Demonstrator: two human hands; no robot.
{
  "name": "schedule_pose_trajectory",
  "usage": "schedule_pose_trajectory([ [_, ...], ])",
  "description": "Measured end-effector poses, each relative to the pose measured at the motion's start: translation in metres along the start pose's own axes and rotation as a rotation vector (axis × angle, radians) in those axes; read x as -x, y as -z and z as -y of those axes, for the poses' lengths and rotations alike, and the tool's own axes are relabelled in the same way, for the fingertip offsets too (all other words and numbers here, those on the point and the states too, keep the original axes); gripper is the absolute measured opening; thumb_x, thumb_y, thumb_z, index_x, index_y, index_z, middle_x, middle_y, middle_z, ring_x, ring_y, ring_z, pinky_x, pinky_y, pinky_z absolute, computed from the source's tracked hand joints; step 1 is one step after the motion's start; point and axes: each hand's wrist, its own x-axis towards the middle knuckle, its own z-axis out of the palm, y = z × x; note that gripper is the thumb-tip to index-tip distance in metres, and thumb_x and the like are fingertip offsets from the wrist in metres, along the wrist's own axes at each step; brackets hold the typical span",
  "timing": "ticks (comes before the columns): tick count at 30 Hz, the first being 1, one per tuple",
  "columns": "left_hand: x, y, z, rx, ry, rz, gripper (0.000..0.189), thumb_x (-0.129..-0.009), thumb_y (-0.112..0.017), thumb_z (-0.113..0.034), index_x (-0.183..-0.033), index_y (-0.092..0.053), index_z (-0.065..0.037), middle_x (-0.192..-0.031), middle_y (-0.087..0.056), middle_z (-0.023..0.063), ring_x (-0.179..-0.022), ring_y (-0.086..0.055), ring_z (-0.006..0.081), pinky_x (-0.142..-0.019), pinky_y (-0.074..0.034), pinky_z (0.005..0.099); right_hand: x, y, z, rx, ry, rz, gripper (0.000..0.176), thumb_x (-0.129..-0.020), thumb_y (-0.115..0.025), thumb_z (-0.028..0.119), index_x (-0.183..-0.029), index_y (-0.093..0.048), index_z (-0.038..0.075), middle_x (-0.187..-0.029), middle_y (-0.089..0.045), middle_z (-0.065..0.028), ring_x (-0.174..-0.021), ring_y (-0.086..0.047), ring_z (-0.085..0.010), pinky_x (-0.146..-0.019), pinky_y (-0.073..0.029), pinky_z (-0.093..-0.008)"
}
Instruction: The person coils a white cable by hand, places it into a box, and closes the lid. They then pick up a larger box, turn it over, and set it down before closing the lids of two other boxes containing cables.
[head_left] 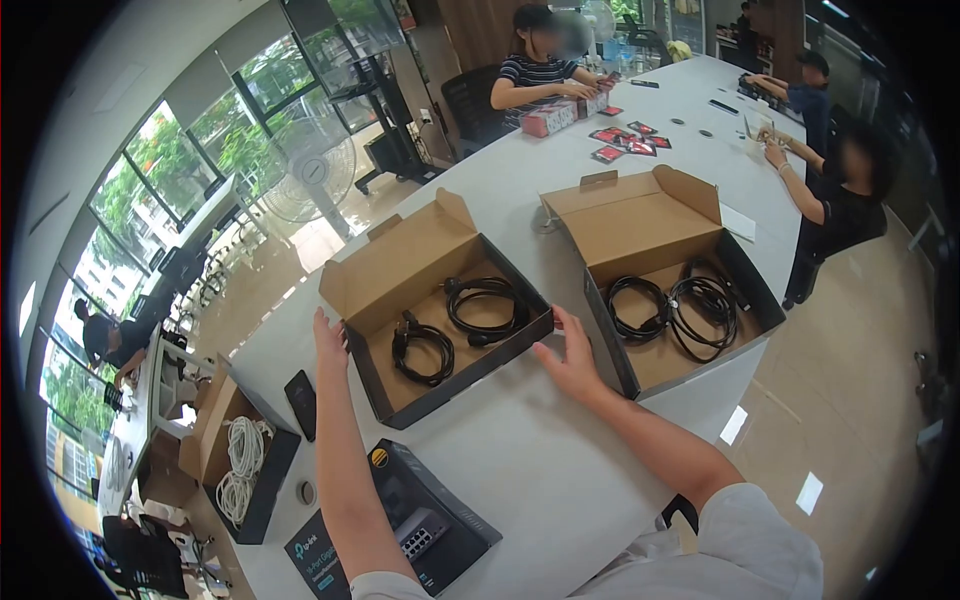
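An open cardboard box point(465, 377) with dark outer walls sits on the table between my two hands, its brown lid folded back. Inside lie two coiled black cables point(424, 350), one with a plug showing. My left hand point(331, 338) is at the box's left side, fingers extended along the edge. At the right front corner is my right hand point(569, 352), thumb and fingers spread, fingertips right at the wall. To the right stands a second open box point(690, 376) with more coiled black cables point(700, 312).
A dark printed TP-Link box point(455, 510), a phone point(300, 405) and a box of white cables point(262, 510) are near my left arm. Across the white table point(600, 470), red packets point(630, 140) lie before a seated person point(540, 75). Other people sit at the right.
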Motion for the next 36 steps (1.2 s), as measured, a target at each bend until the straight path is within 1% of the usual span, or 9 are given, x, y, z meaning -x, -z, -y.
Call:
schedule_pose_trajectory([
  [1,0.013,-0.009,-0.007,-0.047,-0.033,-0.017,0.089,-0.085,-0.054,-0.059,-0.154,-0.022,-0.013,-0.147,-0.040,0.0183,-0.133,-0.039,0.0338,-0.107,-0.025,0.0517,0.000,0.000,-0.001,0.005,0.004,-0.002,0.067,-0.081,-0.073,0.018,-0.137,-0.042,-0.002,-0.124,-0.052,-0.0189,-0.114,-0.053,-0.0326,-0.099,-0.041,-0.0407],
  [4,0.060,-0.058,-0.005,-0.901,-0.414,-0.718,0.070,-0.085,-0.059,-0.036,-0.146,-0.036,-0.010,-0.141,-0.045,0.0210,-0.133,-0.037,0.0377,-0.106,-0.032,0.0507,-0.001,0.002,0.001,0.030,0.001,0.015,0.065,-0.082,-0.070,0.014,-0.138,-0.041,-0.002,-0.124,-0.052,-0.0187,-0.114,-0.053,-0.0312,-0.100,-0.041,-0.0395],
  [6,0.095,-0.082,0.010,-1.162,-1.211,-0.476,0.059,-0.079,-0.060,-0.016,-0.137,-0.048,-0.009,-0.136,-0.047,0.0227,-0.128,-0.042,0.0400,-0.104,-0.036,0.0514,0.000,0.001,0.002,0.040,0.001,0.009,0.063,-0.083,-0.069,0.014,-0.137,-0.041,-0.002,-0.123,-0.052,-0.0186,-0.113,-0.053,-0.0315,-0.099,-0.041,-0.0398],
  [8,0.148,-0.116,0.005,-1.254,-1.047,0.320,0.051,-0.078,-0.056,-0.009,-0.129,-0.054,-0.007,-0.133,-0.049,0.0214,-0.124,-0.047,0.0375,-0.102,-0.040,0.0493,-0.001,0.000,0.001,0.045,0.007,-0.016,0.062,-0.082,-0.069,0.015,-0.136,-0.043,-0.001,-0.120,-0.053,-0.0185,-0.108,-0.053,-0.0338,-0.095,-0.042,-0.0416],
  [10,0.181,-0.147,0.028,-1.160,-1.357,0.625,0.042,-0.079,-0.055,-0.006,-0.121,-0.057,-0.004,-0.123,-0.054,0.0196,-0.110,-0.055,0.0352,-0.095,-0.045,0.0413,-0.001,-0.001,0.002,0.044,-0.005,-0.022,0.061,-0.082,-0.069,0.014,-0.135,-0.044,0.000,-0.120,-0.053,-0.0186,-0.107,-0.053,-0.0338,-0.094,-0.042,-0.0417],
  [16,0.172,-0.155,0.057,-1.101,-0.912,0.942,0.032,-0.096,-0.046,-0.023,-0.112,-0.064,-0.001,-0.110,-0.061,0.0166,-0.106,-0.057,0.0360,-0.091,-0.046,0.0427,0.002,0.001,0.003,0.054,-0.005,-0.007,0.061,-0.083,-0.067,0.010,-0.137,-0.042,0.001,-0.121,-0.053,-0.0185,-0.110,-0.054,-0.0327,-0.096,-0.043,-0.0403],
  [25,0.176,-0.141,0.035,-1.224,-0.639,0.856,0.036,-0.097,-0.048,-0.031,-0.096,-0.067,0.000,-0.102,-0.064,0.0164,-0.099,-0.060,0.0345,-0.086,-0.048,0.0412,0.002,0.005,0.009,0.097,-0.066,0.030,0.064,-0.083,-0.066,0.010,-0.140,-0.039,0.004,-0.122,-0.051,-0.0155,-0.103,-0.057,-0.0289,-0.091,-0.044,-0.0393],
  [32,0.128,-0.105,0.037,-1.085,-1.306,0.136,0.013,-0.081,-0.062,-0.011,-0.091,-0.067,-0.004,-0.107,-0.063,0.0152,-0.104,-0.057,0.0350,-0.090,-0.045,0.0439,0.004,0.006,0.010,0.083,-0.098,0.048,0.066,-0.083,-0.068,0.011,-0.141,-0.038,0.005,-0.119,-0.051,-0.0139,-0.096,-0.057,-0.0258,-0.084,-0.046,-0.0387],
  [36,-0.018,-0.014,0.060,-1.299,-1.465,-0.287,0.044,-0.081,-0.062,-0.018,-0.119,-0.057,0.004,-0.122,-0.055,0.0241,-0.120,-0.047,0.0398,-0.104,-0.036,0.0491,0.004,-0.006,0.008,0.008,-0.141,-0.010,0.064,-0.078,-0.070,0.016,-0.135,-0.045,0.001,-0.126,-0.052,-0.0228,-0.117,-0.050,-0.0401,-0.101,-0.040,-0.0457],
])
